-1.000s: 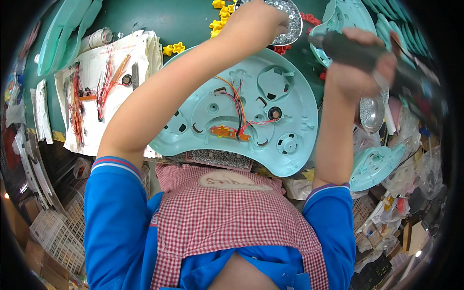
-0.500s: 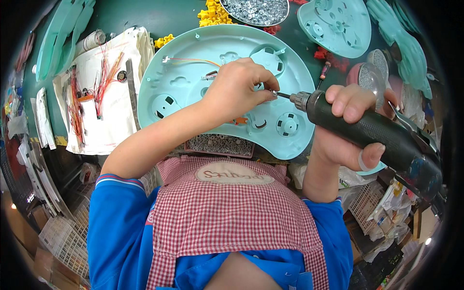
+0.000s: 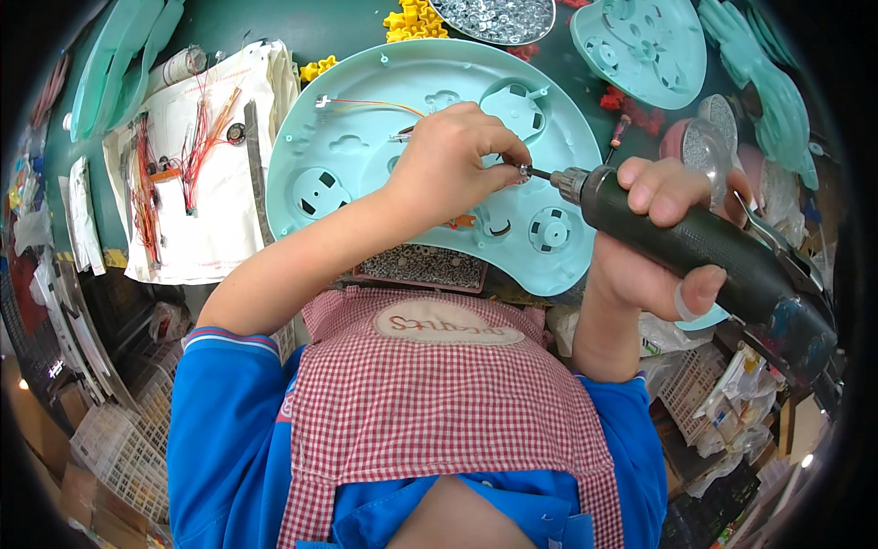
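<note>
My left hand (image 3: 455, 157) is closed in a pinch over a turquoise plastic shell (image 3: 370, 165). Between its thumb and forefinger is a small shiny metal piece (image 3: 524, 171), too small to name exactly. The bit of a dark electric screwdriver (image 3: 681, 238) meets that piece from the right. My right hand (image 3: 663, 206) is wrapped round the screwdriver's body, holding it tilted, its tip toward the left hand. Inside the shell lie thin red and yellow wires with a white connector (image 3: 322, 101) and an orange part (image 3: 463, 220), partly hidden by my left hand and forearm.
A bowl of shiny small pieces (image 3: 498, 18) stands at the back, beside yellow star-shaped parts (image 3: 413, 22). Another turquoise shell (image 3: 640, 50) lies at back right. Bundled wires (image 3: 197, 151) rest on white sheets at left. A tray of screws (image 3: 421, 267) sits before me.
The shell and the surroundings sit slightly to the right in the picture. Both hands keep almost the same pose, with the bit still at the small metal piece.
</note>
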Available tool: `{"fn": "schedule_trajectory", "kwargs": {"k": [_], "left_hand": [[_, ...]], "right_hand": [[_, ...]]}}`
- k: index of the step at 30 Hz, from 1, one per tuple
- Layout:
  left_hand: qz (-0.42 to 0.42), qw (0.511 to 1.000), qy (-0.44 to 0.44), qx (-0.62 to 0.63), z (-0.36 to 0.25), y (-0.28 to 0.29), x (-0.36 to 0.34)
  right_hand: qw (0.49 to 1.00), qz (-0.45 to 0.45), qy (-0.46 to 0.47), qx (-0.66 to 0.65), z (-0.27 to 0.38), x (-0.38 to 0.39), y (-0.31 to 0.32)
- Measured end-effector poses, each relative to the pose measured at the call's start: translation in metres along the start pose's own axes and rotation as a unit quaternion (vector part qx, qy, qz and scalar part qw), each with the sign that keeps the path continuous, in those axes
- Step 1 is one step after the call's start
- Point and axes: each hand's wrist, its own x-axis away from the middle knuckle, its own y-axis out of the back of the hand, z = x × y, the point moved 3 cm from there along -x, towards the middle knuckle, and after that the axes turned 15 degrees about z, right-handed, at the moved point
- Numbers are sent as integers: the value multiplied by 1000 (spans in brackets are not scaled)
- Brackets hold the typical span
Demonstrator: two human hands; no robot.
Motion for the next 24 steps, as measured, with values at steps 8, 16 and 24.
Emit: {"fn": "schedule_trajectory", "kwargs": {"k": [8,16,24], "left_hand": [[-26,998,-38,-43,-7,1,2],[29,985,-26,-166,-4,3,11],[88,981,-49,-167,-7,-17,14]], "right_hand": [[1000,-8,9,5,-1,4,-1],[992,-64,-42,100,-5,12,-2],[985,-109,-51,120,-11,12,-7]]}}
